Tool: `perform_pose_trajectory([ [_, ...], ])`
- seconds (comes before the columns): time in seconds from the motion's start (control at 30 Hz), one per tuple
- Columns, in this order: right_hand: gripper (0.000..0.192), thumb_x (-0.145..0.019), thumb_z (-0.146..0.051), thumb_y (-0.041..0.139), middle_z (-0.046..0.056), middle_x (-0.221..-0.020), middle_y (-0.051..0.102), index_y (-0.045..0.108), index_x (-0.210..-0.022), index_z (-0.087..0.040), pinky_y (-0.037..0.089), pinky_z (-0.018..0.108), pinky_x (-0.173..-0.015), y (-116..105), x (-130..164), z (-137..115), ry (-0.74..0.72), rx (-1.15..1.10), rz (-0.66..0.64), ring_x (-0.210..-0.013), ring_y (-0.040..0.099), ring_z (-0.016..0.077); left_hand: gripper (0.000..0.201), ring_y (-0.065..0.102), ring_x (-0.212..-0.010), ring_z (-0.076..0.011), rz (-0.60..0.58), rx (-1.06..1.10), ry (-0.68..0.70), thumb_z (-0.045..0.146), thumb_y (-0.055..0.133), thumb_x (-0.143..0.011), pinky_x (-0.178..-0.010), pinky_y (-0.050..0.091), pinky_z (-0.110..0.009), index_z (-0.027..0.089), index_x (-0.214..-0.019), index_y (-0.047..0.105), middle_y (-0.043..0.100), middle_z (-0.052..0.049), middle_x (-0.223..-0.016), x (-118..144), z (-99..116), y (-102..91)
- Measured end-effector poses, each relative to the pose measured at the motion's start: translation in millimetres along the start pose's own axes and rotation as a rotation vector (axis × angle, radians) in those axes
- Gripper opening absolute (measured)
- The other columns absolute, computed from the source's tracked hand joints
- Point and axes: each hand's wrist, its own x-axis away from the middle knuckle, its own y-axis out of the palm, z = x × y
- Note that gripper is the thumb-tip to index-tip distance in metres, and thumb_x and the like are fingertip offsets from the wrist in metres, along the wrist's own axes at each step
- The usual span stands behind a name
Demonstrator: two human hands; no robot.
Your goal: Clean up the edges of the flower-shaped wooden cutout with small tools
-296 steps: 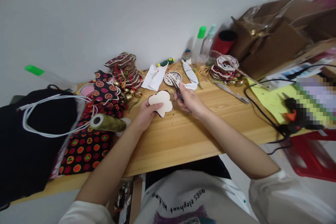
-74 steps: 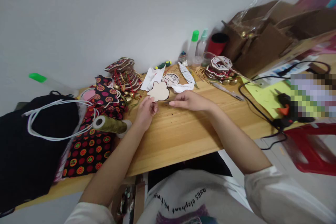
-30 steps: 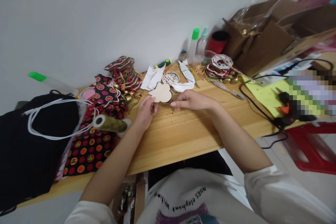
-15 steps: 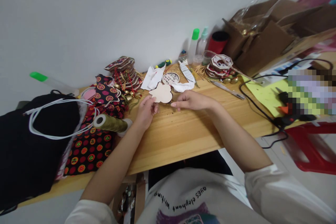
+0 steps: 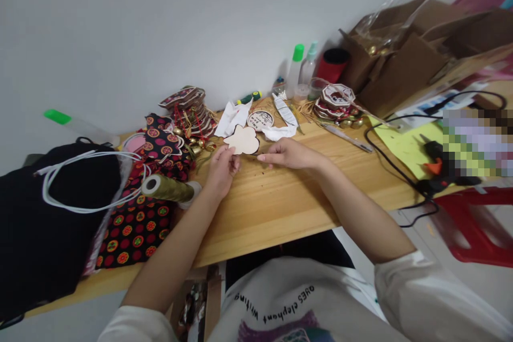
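A flower-shaped pale wooden plaque point(image 5: 242, 140) with a dark edge is pinched at its lower left by my left hand point(image 5: 223, 170), just above the table. My right hand point(image 5: 289, 154) is at the plaque's lower right, thumb and index finger pressed together. Whatever lies between those fingertips is too small to make out. Behind the plaque lies a round wooden disc point(image 5: 260, 119) with dark printing, between a crumpled white tissue point(image 5: 233, 119) and a second white tissue point(image 5: 280, 132). Dark crumbs dot the wood below the plaque.
Patterned black-red fabric point(image 5: 132, 232), an olive thread spool point(image 5: 168, 188) and a coiled white cable point(image 5: 76, 207) lie left. Stacked ornaments with bells point(image 5: 192, 112) stand behind. Rightward are a pen-like tool point(image 5: 348, 138), black cord, a glue gun point(image 5: 435, 163) and a cardboard box point(image 5: 404, 64).
The plaque has shifted slightly left and tilted in my left hand. My right hand's fingertips have moved a little left, staying by its lower right edge.
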Motion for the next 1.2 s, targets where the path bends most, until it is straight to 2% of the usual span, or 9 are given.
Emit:
perform_pose_trajectory([
  [0.13, 0.051, -0.079, -0.055, 0.051, -0.003, -0.045, 0.043, 0.065, -0.06, -0.01, 0.025, 0.022, -0.048, -0.6, 0.9, 0.0, -0.019, -0.015, -0.005, -0.044, 0.033, 0.005, 0.015, 0.035, -0.036, -0.0042, -0.012, 0.014, -0.038, 0.023, 0.057, -0.069, -0.041, 0.031, -0.018, 0.019, -0.064, 0.043, 0.04, 0.009, -0.043, 0.3, 2.6, -0.8],
  [0.4, 0.051, -0.078, -0.057, 0.051, -0.003, -0.05, 0.045, 0.061, -0.06, -0.01, 0.026, 0.022, -0.05, -4.0, 4.0, -3.2, -0.033, 0.009, -0.1, -0.048, 0.033, 0.0056, 0.014, 0.035, -0.036, -0.0039, 0.011, 0.007, -0.055, 0.022, 0.057, -0.068, -0.041, 0.031, -0.018, 0.018, -0.063, 0.045, 0.042, 0.009, -0.045, -1.0, 1.9, -1.0],
  [0.63, 0.05, -0.079, -0.056, 0.05, -0.006, -0.047, 0.036, 0.061, -0.062, -0.01, 0.022, 0.021, -0.047, -6.9, 4.9, -3.8, -0.058, 0.006, -0.105, -0.046, 0.028, 0.0046, 0.016, 0.034, -0.034, -0.0045, 0.002, -0.061, -0.038, 0.021, 0.055, -0.069, -0.04, 0.029, -0.017, 0.018, -0.058, 0.044, 0.039, 0.009, -0.037, 0.2, -0.9, -0.3],
  [0.83, 0.049, -0.08, -0.054, 0.05, -0.005, -0.047, 0.04, 0.062, -0.061, -0.01, 0.025, 0.02, -0.047, -6.3, 3.4, -1.5, -0.078, -0.011, -0.111, -0.045, 0.032, 0.0048, 0.018, 0.034, -0.034, -0.0048, -0.044, -0.083, -0.017, 0.022, 0.055, -0.07, -0.042, 0.03, -0.018, 0.019, -0.056, 0.044, 0.04, 0.008, -0.037, 0.9, -1.5, -0.9],
  [1.2, 0.047, -0.08, -0.052, 0.051, -0.006, -0.046, 0.038, 0.062, -0.061, -0.011, 0.025, 0.021, -0.048, -5.5, 4.5, -3.4, -0.048, -0.034, -0.134, -0.044, 0.031, 0.0049, 0.02, 0.033, -0.034, -0.0054, -0.014, -0.077, -0.018, 0.018, 0.052, -0.07, -0.04, 0.027, -0.018, 0.019, -0.052, 0.043, 0.041, 0.007, -0.036, 1.0, -0.4, 1.2],
])
